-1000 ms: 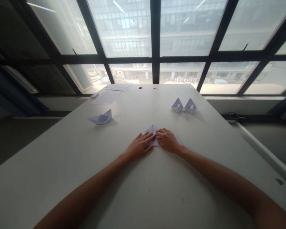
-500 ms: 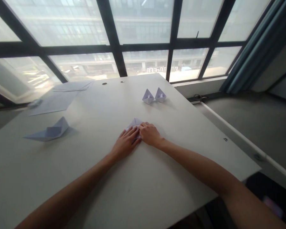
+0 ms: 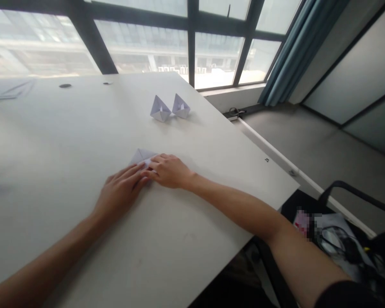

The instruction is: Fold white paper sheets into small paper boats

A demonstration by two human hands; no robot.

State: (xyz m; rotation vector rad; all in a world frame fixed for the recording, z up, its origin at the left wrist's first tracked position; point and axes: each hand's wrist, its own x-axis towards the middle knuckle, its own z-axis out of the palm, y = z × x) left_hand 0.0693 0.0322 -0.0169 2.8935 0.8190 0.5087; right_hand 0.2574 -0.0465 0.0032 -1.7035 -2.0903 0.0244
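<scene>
A folded piece of white paper lies on the white table, its creased pointed top showing beyond my fingers. My left hand rests on its near left part, fingers stretched out and pressing it flat. From the right, my right hand meets it with bent fingers and thumb closed at the paper's edge. Both hands cover the lower part of the paper, and their fingertips nearly touch. Farther up the table stand two small folded paper boats, a left one and a right one, side by side.
Paper sheets lie at the far left of the white table. Windows run behind it, with a blue curtain to the right. A chair armrest and a bag with cables are at the lower right.
My view has swung to the right, so the larger paper boat at left has left the picture. Both hands stay on the folded paper, with the right thumb now stretched toward the left fingers.
</scene>
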